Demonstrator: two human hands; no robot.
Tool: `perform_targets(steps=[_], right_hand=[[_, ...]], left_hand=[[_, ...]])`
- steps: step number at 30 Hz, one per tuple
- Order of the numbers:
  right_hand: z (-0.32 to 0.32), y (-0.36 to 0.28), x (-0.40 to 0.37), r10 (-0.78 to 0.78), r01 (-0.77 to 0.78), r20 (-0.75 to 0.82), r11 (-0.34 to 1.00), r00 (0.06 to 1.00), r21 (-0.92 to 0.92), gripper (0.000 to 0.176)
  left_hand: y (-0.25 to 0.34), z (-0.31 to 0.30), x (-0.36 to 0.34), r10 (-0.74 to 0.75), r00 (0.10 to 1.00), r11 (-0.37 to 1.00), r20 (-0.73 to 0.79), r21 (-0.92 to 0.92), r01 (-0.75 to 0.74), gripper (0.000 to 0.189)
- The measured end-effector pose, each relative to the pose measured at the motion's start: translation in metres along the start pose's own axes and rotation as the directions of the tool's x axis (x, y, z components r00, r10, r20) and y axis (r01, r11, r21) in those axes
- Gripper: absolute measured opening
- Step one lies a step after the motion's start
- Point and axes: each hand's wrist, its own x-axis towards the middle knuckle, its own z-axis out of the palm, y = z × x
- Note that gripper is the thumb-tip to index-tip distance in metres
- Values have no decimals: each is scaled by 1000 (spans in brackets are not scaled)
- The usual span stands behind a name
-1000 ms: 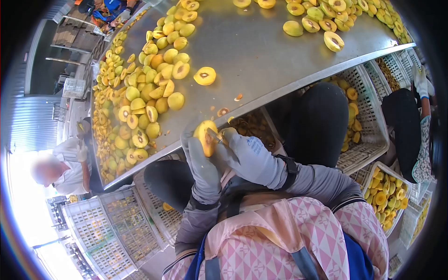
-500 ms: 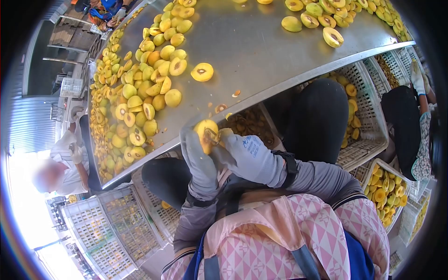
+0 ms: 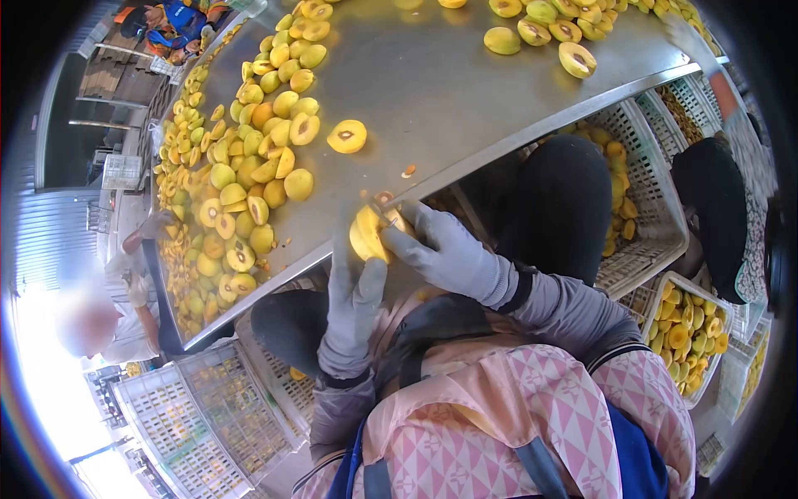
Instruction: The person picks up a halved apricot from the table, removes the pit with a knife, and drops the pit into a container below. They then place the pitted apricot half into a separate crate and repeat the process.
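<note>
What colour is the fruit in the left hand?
The fruit is yellow, best seen in the head view.

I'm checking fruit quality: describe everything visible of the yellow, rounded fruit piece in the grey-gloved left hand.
The yellow, rounded fruit piece looks smooth and fleshy. The grey-gloved left hand holds it roughly upright, between thumb and fingers, near the edge of the silvery metal table. Finer detail is blurred.

Fruit (image 3: 249,175) lines the left edge of the tabletop (image 3: 416,100) — and, probably, its far right corner; a crate (image 3: 661,175) stands below the near edge.
</note>
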Motion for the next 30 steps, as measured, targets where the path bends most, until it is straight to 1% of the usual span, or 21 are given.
perform_targets(steps=[1,2,3,4,5,6,7,8,10,12,13,14,16,19,23,26,27,28,29,30], right_hand=[[-6,-3,-1,10,-5,23,976,1000,-219,30],[-5,2,-3,-142,136,3,941,990,-309,30],[-1,9,-4,-294,272,3,877,956,-396,31],[2,13,-5,-440,395,18,786,898,-476,31],[5,16,-7,-454,404,19,774,891,-488,31],[8,14,-9,-468,414,18,760,883,-501,31],[11,12,-11,-484,424,18,746,875,-513,31],[14,13,-13,-494,428,3,752,870,-501,31],[17,15,-19,-508,435,-26,761,861,-482,30],[20,11,-23,-433,370,-30,802,901,-468,29],[20,10,-23,-396,336,-35,820,918,-463,29],[20,12,-22,-407,344,-40,816,912,-464,28],[23,19,-19,-427,357,-53,811,903,-464,26],[25,20,-18,-368,290,-67,821,927,-492,25],[25,16,-19,-362,299,-55,838,930,-457,23],[28,17,-21,-397,341,-55,845,916,-412,22],[29,18,-23,-415,360,-49,838,909,-410,22],[30,18,-25,-434,380,-43,830,900,-409,22],[29,17,-25,-430,387,-8,819,903,-425,21],[27,15,-26,-425,393,27,808,905,-439,21]], left_hand=[[11,-1,3,-40,999,996,31,82,38,67],[18,-4,4,-83,995,983,56,166,73,67],[16,-11,2,-107,992,985,63,139,97,64],[11,-20,-1,-130,989,986,70,114,121,61],[4,-26,-4,-151,985,986,77,89,144,59],[-5,-28,-4,-180,984,967,1,-182,177,55],[-15,-27,1,-222,973,881,-64,-442,172,51],[-22,-24,3,-276,954,731,-112,-669,133,49],[-29,-18,4,-169,957,900,-237,-433,52,46],[-31,-15,2,-120,956,916,-268,-402,2,45],[-28,-12,3,-127,961,866,-247,-500,-14,45],[-24,-10,4,-132,966,806,-224,-592,-27,46],[-17,1,7,-80,962,815,-260,-573,-86,45],[-27,3,7,-4,947,876,-321,-457,-152,46],[-33,10,5,65,924,940,-377,-287,-184,45],[-38,11,6,-6,867,956,-498,-258,-142,41],[-38,10,5,211,860,976,-464,144,-162,40],[-37,7,5,398,850,834,-345,521,-179,39],[-36,6,5,522,837,554,-162,811,-188,38],[-34,6,5,526,834,563,-165,803,-196,37]])
